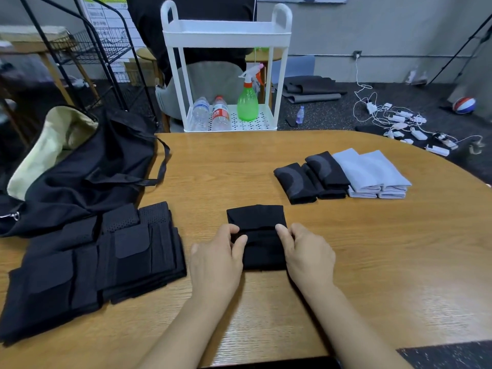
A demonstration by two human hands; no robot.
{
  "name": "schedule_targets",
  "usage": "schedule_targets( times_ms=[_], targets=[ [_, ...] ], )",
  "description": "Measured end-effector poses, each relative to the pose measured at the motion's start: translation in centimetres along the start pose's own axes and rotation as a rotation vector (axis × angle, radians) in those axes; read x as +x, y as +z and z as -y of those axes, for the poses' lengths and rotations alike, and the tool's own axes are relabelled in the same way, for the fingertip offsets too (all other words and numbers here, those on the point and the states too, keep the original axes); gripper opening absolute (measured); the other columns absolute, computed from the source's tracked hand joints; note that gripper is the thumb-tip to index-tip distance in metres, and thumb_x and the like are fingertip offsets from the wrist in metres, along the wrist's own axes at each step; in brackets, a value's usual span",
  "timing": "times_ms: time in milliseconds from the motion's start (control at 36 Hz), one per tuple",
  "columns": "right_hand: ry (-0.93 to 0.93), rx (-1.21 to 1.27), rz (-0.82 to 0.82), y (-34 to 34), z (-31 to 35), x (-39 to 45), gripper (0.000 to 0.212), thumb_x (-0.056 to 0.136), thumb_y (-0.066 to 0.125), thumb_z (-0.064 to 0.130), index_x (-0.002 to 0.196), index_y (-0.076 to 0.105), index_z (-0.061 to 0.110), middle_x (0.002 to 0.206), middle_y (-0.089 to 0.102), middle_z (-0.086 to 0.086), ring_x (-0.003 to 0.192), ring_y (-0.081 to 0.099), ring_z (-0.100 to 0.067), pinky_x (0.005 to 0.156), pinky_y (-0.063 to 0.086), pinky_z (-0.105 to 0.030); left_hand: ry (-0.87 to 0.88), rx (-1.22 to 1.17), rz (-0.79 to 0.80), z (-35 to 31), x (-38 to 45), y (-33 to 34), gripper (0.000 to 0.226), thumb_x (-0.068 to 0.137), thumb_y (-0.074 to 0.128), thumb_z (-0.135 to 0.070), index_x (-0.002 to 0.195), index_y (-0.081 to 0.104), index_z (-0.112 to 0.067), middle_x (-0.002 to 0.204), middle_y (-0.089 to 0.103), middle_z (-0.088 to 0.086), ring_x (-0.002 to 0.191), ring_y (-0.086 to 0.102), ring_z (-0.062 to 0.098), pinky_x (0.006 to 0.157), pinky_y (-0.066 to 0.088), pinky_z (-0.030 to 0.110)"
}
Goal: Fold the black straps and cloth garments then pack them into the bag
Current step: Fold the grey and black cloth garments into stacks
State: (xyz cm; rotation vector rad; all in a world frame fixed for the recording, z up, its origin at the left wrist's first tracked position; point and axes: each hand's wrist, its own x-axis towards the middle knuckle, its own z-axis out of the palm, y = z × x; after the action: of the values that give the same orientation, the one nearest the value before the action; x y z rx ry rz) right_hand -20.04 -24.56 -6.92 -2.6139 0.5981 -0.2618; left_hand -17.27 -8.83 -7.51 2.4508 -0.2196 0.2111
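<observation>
On the wooden table (266, 161), both hands pinch a folded black cloth (259, 235) at mid-table, left hand (215, 258) and right hand (306, 255) gripping its side edges. Black straps (93, 262) lie stacked left, beside the open black bag (80, 166).

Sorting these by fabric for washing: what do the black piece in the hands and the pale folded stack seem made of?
Black piece: seemingly a soft matte knit; it creases limply with no shine. Pale folded stack: looks like smooth light grey cloth, perhaps cotton; it has flat faces and crisp layered edges. The weave is too small to tell.
</observation>
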Motion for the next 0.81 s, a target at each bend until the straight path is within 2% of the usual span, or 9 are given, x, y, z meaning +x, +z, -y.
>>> schedule_targets(
  times_ms=[111,222,361,444,528,583,639,722,806],
  targets=[
    [0.008,-0.199,-0.001,-0.1,0.7,0.1,0.042,0.1,0.025,0.057,0.091,0.046,0.022,0.068,0.048,0.005,0.064,0.045,-0.021,0.057,0.03,-0.031,0.025,0.289,-0.006,-0.4,0.0,0.3,0.039,0.099,0.031,-0.053,0.127,0.047,-0.031,0.059,0.058,-0.008,0.062,0.055,0.016,0.078,0.023,0.025],
    [-0.006,-0.306,0.008,0.0,1.1,0.1,0.045,0.101,0.02,0.055,0.104,0.049,0.02,0.077,0.062,0.002,0.064,0.047,-0.02,0.056,0.032,-0.03,0.031,0.454,-0.031,-0.5,0.1,0.4,0.034,0.1,0.033,-0.05,0.119,0.051,-0.028,0.047,0.04,-0.01,0.05,0.05,0.013,0.073,0.022,0.028],
    [-0.001,-0.36,-0.018,0.1,0.9,0.0,0.043,0.101,0.02,0.055,0.101,0.045,0.02,0.084,0.06,0.005,0.063,0.045,-0.018,0.048,0.023,-0.028,0.041,0.532,0.019,-0.5,0.1,0.0,0.033,0.102,0.023,-0.049,0.116,0.044,-0.028,0.062,0.05,-0.011,0.058,0.051,0.012,0.076,0.025,0.029],
    [0.021,-0.306,-0.046,0.0,0.4,0.3,0.041,0.102,0.023,0.054,0.097,0.043,0.019,0.078,0.052,0.005,0.064,0.045,-0.018,0.052,0.027,-0.031,0.044,0.425,-0.019,-0.2,0.1,0.0,0.028,0.101,0.033,-0.039,0.111,0.052,-0.022,0.078,0.064,-0.009,0.062,0.055,0.015,0.075,0.03,0.031],
    [0.033,-0.187,-0.105,-0.3,-0.4,0.2,0.037,0.102,0.026,0.05,0.091,0.042,0.018,0.076,0.052,0.005,0.064,0.046,-0.019,0.057,0.032,-0.033,0.095,0.308,-0.072,0.2,0.0,-0.1,0.012,0.098,0.05,-0.025,0.106,0.056,-0.019,0.089,0.064,-0.004,0.072,0.059,0.018,0.07,0.035,0.032],
    [-0.039,-0.107,-0.179,-0.5,-1.1,-0.6,0.032,0.103,0.033,0.044,0.083,0.04,0.02,0.072,0.048,0.008,0.06,0.045,-0.017,0.054,0.03,-0.032,0.178,0.252,-0.122,0.2,-0.7,-0.6,0.011,0.09,0.062,-0.015,0.101,0.061,-0.018,0.087,0.062,-0.002,0.072,0.058,0.019,0.065,0.039,0.033],
    [-0.233,-0.069,-0.288,-0.7,-1.6,-1.7,0.025,0.102,0.04,0.035,0.081,0.046,0.022,0.074,0.048,0.009,0.058,0.044,-0.013,0.049,0.027,-0.024,0.304,0.239,-0.128,0.4,-1.8,-0.6,0.021,0.086,0.064,-0.009,0.106,0.064,-0.018,0.098,0.063,-0.003,0.085,0.059,0.018,0.072,0.041,0.032],
    [-0.579,-0.14,-0.301,-0.5,-1.8,-3.2,0.029,0.097,0.041,0.03,0.104,0.066,0.018,0.1,0.063,0.003,0.085,0.059,-0.016,0.068,0.039,-0.025,0.526,0.24,0.013,0.5,-3.0,-0.7,0.04,0.09,0.044,-0.013,0.124,0.062,-0.017,0.127,0.062,-0.004,0.118,0.058,0.016,0.099,0.032,0.032],
    [-0.74,-0.284,-0.095,0.7,-2.1,-3.8,0.051,0.102,0.028,0.038,0.139,0.053,0.012,0.145,0.05,-0.003,0.134,0.047,-0.021,0.102,0.03,-0.036,0.544,0.387,0.243,0.6,-3.5,-0.3,0.055,0.092,0.031,-0.023,0.144,0.047,-0.014,0.15,0.045,0.0,0.143,0.035,0.015,0.116,0.011,0.037]
  ],
)
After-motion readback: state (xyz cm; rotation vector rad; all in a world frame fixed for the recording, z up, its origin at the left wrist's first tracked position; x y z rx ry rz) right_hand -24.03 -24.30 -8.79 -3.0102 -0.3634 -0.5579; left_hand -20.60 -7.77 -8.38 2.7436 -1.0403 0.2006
